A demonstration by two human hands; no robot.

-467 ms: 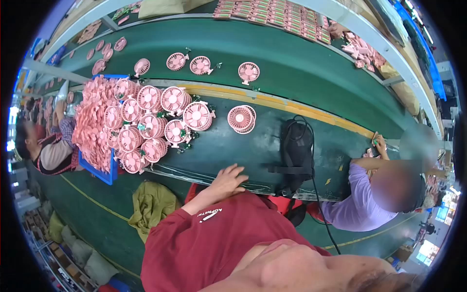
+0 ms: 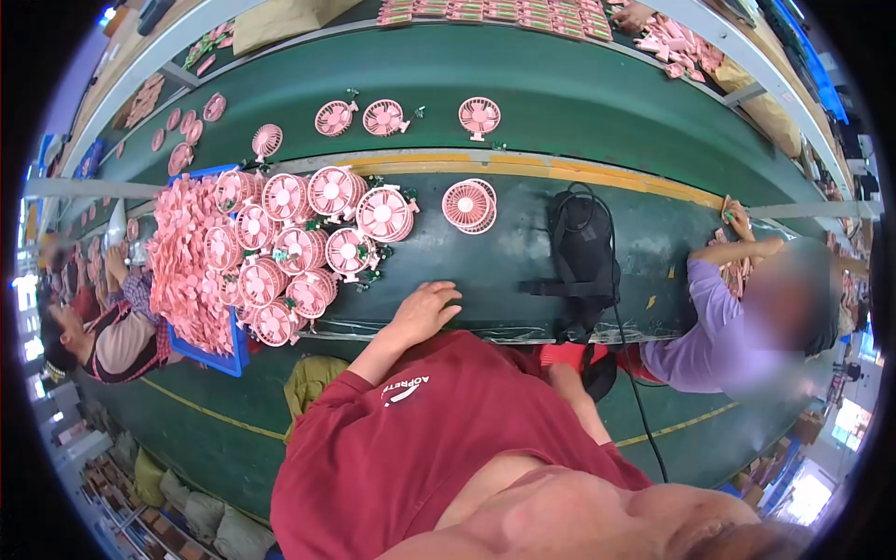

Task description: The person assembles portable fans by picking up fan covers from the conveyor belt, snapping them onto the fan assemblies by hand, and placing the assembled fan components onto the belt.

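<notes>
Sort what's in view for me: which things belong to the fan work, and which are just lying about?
Likely part of the job:
- stacked pink fan heads
- overlapping round pink grilles
- pink parts heaped in the blue tray

Probably just lying about:
- black bag-like object on the bench
- olive cloth below the bench edge

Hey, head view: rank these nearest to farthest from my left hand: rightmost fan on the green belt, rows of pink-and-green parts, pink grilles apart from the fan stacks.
From your left hand:
1. Pink grilles: ahead, slightly right, on the table.
2. Rightmost fan: beyond them, on the green belt.
3. Rows of pink-and-green parts: across the belt.
</notes>
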